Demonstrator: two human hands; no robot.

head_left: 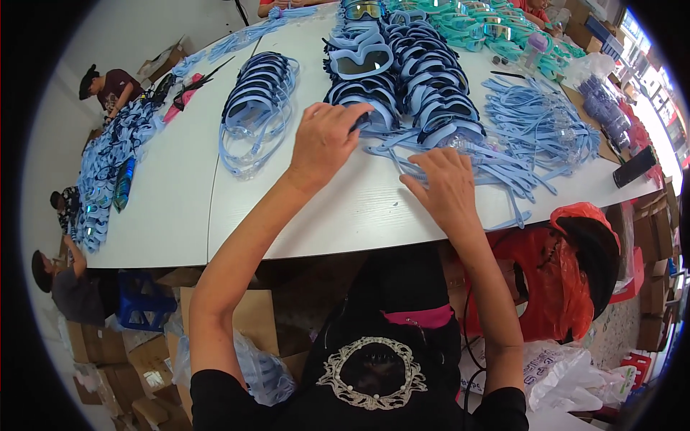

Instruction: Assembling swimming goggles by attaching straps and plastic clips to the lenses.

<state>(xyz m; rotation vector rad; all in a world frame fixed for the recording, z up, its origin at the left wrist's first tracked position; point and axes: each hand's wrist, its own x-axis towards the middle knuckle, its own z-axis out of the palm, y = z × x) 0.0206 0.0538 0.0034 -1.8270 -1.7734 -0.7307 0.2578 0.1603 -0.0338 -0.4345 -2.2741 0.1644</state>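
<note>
My left hand (325, 144) is curled round the edge of a pair of light-blue goggles (382, 115) with dark foam, at the near end of a stacked row. My right hand (447, 183) hovers low over the table, its thumb apart from the bent fingers. Just beyond its fingertips lie loose light-blue straps (496, 161) with clear plastic parts. A second row of blue goggles (440, 90) stands right of the first. Whether the right fingertips touch a strap cannot be made out.
Further left on the white table (330, 230) sits a nested stack of goggles (251, 97) with straps attached. A big heap of blue straps (539, 118) lies to the right, near a black phone-like object (634, 167). Green goggles (481, 25) fill the far side. Co-workers (115, 90) sit at left.
</note>
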